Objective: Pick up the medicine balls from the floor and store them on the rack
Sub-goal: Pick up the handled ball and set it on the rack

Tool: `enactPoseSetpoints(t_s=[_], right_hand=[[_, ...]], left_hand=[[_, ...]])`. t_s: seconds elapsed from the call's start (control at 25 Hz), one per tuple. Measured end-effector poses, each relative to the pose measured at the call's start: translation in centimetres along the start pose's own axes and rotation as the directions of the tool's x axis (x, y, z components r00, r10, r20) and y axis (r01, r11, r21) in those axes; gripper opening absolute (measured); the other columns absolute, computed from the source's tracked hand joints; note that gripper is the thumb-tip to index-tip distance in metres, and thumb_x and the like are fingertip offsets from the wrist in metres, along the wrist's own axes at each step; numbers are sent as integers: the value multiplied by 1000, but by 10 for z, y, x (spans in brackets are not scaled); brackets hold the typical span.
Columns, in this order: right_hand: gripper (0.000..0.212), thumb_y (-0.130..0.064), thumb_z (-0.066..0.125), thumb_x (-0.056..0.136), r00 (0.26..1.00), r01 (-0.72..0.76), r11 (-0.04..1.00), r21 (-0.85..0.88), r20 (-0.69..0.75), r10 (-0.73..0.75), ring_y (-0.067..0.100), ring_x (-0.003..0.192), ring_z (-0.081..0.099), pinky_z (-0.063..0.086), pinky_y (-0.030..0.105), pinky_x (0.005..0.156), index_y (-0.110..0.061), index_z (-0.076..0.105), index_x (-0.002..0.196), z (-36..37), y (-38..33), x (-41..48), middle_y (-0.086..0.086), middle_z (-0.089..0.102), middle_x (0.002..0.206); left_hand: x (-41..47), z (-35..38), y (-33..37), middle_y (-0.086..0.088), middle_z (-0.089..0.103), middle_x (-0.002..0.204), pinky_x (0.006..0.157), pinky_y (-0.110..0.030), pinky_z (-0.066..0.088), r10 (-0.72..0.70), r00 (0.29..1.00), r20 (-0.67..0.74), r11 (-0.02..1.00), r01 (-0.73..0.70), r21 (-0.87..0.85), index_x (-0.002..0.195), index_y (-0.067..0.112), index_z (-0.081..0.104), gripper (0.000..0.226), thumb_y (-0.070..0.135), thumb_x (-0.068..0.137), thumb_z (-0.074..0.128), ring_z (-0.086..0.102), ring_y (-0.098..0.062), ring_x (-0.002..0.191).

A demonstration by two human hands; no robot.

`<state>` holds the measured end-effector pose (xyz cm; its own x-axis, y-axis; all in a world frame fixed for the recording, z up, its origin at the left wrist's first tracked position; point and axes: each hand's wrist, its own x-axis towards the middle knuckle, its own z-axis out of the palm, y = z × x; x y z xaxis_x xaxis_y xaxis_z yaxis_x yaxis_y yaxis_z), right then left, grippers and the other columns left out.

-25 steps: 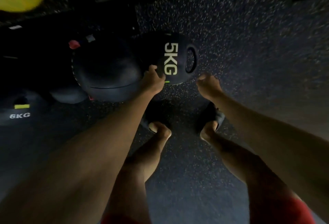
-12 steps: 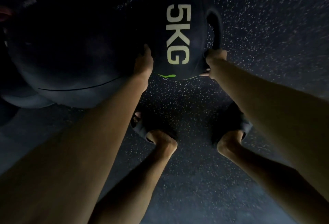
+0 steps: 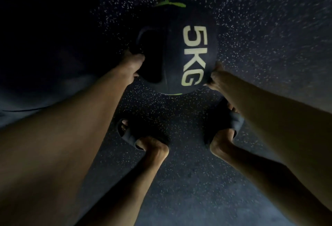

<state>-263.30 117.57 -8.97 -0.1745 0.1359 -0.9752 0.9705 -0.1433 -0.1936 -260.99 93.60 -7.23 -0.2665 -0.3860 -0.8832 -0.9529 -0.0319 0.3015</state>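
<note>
A black medicine ball (image 3: 172, 60) marked "5KG" in pale letters, with green trim at its top and bottom, lies on the speckled rubber floor in front of my feet. My left hand (image 3: 132, 64) grips the handle recess on the ball's left side, thumb over the rim. My right hand (image 3: 214, 77) clasps the ball's lower right side, its fingers hidden behind the ball. The scene is very dark. No rack is in view.
A larger dark ball (image 3: 45, 67) fills the left side, close to my left forearm. My two feet in dark slides (image 3: 129, 132) (image 3: 231, 123) stand just behind the 5KG ball. Speckled floor (image 3: 269, 28) stretches to the right and behind.
The camera has dropped closer. The 5KG ball has turned: its handle recess now faces left under my left hand, and my right hand has slid onto the lower right side.
</note>
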Motion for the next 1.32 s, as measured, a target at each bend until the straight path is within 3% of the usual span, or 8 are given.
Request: enactPoseSetpoints(t_s=[0.24, 0.4, 0.52, 0.6, 0.76, 0.96, 1.08, 1.32], right_hand=[[43, -31, 26, 110, 997, -34, 994, -99, -71, 27, 31, 97, 61, 52, 40, 73, -11, 58, 132, -33, 25, -92, 11, 64, 121], [32, -22, 32, 107, 997, -41, 986, -163, -64, 31, 24, 86, 53, 43, 34, 69, -11, 60, 118, -56, 28, -204, 9, 62, 101], [34, -12, 36, 106, 998, 47, 945, -323, -24, -57, 16, 69, 46, 38, 27, 59, 0, 55, 131, -65, 22, -313, 4, 52, 82], [36, -10, 41, 104, 990, 136, 914, -383, 10, -143, 16, 73, 51, 44, 28, 64, 4, 51, 135, -69, 19, -389, 4, 52, 86], [23, -7, 42, 103, 971, 239, 866, -440, 79, -228, 35, 101, 60, 53, 47, 91, 0, 55, 120, -64, 7, -516, 17, 63, 101], [17, -5, 44, 98, 870, 484, 626, -611, 256, -422, 21, 74, 54, 41, 29, 56, 1, 59, 100, -52, -26, -624, 8, 57, 84], [15, -7, 46, 94, 785, 596, 481, -643, 339, -519, 22, 78, 54, 37, 29, 58, 1, 59, 93, -41, -53, -678, 14, 55, 91], [66, -33, 45, 67, 661, 736, 369, -568, 484, -573, 45, 112, 64, 56, 56, 90, 8, 66, 115, -18, -101, -755, 31, 66, 118]], left_hand=[[-88, -26, -29, -9, 59, 132, 90, -35, 52, -98, 995, -29, 993, 96, -70, 144, 11, 45, 51, 11, 94, 57, 60, -28, 115], [-187, -61, -33, -11, 61, 133, 91, -40, 56, -208, 977, 43, 955, 212, -207, 141, 11, 51, 45, 21, 97, 54, 63, -28, 113], [-302, -97, -13, -11, 65, 107, 89, -37, 54, -224, 971, 78, 925, 237, -298, 124, 4, 59, 30, 19, 107, 39, 61, -25, 100], [-374, -126, -2, -6, 63, 89, 70, -30, 56, -211, 976, 59, 920, 218, -327, 103, 10, 62, 27, 19, 108, 37, 62, -22, 81], [-479, -189, 1, -9, 66, 99, 67, -30, 58, -139, 989, -48, 911, 109, -399, 102, 10, 62, 18, 9, 104, 44, 65, -22, 84], [-587, -247, 10, -4, 65, 103, 93, -41, 54, 64, 974, -218, 911, -146, -385, 116, 8, 63, 21, 10, 102, 47, 61, -27, 106], [-627, -266, 20, -11, 63, 113, 89, -39, 52, 95, 950, -298, 904, -207, -374, 129, 0, 56, 33, 14, 101, 45, 59, -29, 104], [-690, -315, 56, -17, 69, 104, 63, -29, 51, 274, 876, -397, 795, -439, -419, 113, 0, 66, 25, 10, 99, 47, 67, -28, 84]])
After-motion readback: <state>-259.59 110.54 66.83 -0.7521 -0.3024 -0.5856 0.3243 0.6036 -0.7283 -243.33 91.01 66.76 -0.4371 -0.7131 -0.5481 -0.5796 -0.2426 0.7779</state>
